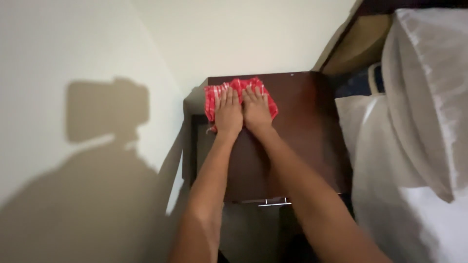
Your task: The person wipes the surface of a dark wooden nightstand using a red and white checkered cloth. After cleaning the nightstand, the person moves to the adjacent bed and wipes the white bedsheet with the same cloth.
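A red and white checked cloth (212, 97) lies on the far left corner of a dark brown wooden bedside cabinet (302, 126). My left hand (228, 111) presses flat on the cloth, fingers stretched out and pointing toward the wall. My right hand (256, 108) lies flat on the cloth right beside it, the two hands touching side by side. Neither hand curls around the cloth.
A metal drawer handle (274, 203) shows at the cabinet's near edge. A bed with white sheets and a white pillow (419, 97) stands close on the right. Pale walls (97, 58) meet in a corner behind the cabinet, with my shadow on the left wall.
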